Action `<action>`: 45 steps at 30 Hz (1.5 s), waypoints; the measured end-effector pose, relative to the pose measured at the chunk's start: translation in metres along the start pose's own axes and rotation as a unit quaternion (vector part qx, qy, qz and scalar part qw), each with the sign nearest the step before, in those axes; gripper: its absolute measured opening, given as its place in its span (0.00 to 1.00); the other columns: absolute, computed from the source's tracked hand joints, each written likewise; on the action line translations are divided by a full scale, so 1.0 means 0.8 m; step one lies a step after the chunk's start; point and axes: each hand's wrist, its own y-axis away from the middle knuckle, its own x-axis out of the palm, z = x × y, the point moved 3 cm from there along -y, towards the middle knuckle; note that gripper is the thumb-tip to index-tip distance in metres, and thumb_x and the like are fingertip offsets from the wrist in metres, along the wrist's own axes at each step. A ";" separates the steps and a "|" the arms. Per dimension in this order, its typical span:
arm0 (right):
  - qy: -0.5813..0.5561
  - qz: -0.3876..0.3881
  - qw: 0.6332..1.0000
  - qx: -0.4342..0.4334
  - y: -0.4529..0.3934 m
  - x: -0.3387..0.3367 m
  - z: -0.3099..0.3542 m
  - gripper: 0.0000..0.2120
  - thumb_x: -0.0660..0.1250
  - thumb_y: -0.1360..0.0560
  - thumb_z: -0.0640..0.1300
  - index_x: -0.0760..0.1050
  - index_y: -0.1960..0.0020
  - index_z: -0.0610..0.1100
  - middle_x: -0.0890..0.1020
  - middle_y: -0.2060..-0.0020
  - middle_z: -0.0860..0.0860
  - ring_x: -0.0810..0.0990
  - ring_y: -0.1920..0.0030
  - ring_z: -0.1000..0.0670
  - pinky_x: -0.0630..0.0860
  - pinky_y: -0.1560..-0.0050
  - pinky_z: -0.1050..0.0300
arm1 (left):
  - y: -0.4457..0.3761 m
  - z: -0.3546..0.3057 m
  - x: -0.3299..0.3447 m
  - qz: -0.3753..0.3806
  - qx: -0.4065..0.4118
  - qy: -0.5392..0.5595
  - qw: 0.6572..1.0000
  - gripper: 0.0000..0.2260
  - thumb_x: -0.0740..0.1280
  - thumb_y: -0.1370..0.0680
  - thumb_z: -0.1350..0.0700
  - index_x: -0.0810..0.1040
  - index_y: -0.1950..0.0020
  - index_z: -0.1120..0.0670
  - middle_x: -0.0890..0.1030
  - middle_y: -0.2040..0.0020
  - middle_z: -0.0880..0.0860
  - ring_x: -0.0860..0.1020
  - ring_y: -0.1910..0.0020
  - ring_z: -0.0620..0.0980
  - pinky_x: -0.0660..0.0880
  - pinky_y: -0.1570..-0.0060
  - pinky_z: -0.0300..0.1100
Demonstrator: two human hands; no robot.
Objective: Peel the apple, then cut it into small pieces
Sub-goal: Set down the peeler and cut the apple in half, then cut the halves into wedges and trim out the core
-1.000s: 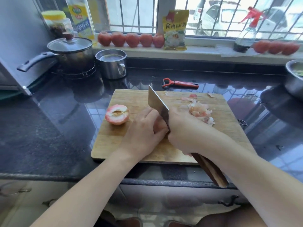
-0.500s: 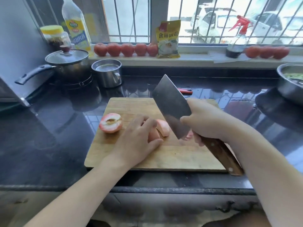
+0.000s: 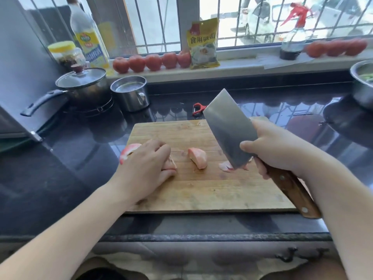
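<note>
Apple pieces on the wooden cutting board [image 3: 201, 195]: one peeled wedge [image 3: 198, 160] lying free at centre, one piece [image 3: 170, 163] under the left hand [image 3: 147, 168], a half [image 3: 129, 151] at the board's left edge behind that hand. Steel cup [image 3: 131, 96] behind the board, contents unclear; lidded pot [image 3: 84, 85] beside it; steel bowl [image 3: 362, 85] at far right with something green inside. Left hand curled, fingers pressing its piece to the board. Right hand [image 3: 276, 148] closed round the cleaver [image 3: 230, 130], blade raised clear of the board.
</note>
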 end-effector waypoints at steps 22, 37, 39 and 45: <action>0.031 0.037 0.998 0.047 0.062 -0.007 -0.007 0.08 0.59 0.22 0.39 0.68 0.49 0.52 0.75 0.80 0.41 0.73 0.80 0.44 0.72 0.73 0.56 | -0.100 -0.011 -0.041 0.006 -0.090 0.296 0.951 0.10 0.67 0.17 0.51 0.81 0.37 0.51 0.84 0.53 0.47 0.83 0.53 0.47 0.78 0.49 0.36; 0.176 0.030 0.978 0.104 0.055 0.031 -0.014 0.06 0.56 0.23 0.37 0.63 0.48 0.45 0.77 0.59 0.38 0.77 0.81 0.44 0.75 0.79 0.54 | 0.008 -0.002 -0.060 -0.019 -0.341 0.602 0.721 0.10 0.66 0.16 0.50 0.77 0.40 0.53 0.82 0.66 0.49 0.83 0.63 0.48 0.81 0.63 0.39; 0.194 0.006 0.975 0.112 0.052 0.006 -0.024 0.05 0.56 0.23 0.36 0.64 0.50 0.44 0.77 0.64 0.38 0.74 0.83 0.46 0.72 0.78 0.56 | 0.012 -0.009 -0.057 0.013 -0.346 0.621 0.703 0.10 0.65 0.16 0.51 0.79 0.39 0.54 0.84 0.63 0.51 0.83 0.62 0.49 0.82 0.63 0.41; 0.192 0.008 0.975 0.110 0.046 -0.015 -0.038 0.07 0.58 0.23 0.37 0.66 0.47 0.45 0.77 0.73 0.41 0.74 0.83 0.46 0.78 0.74 0.44 | 0.019 -0.011 -0.044 0.097 -0.344 0.636 0.684 0.14 0.67 0.18 0.50 0.82 0.37 0.55 0.85 0.48 0.57 0.79 0.63 0.50 0.77 0.65 0.40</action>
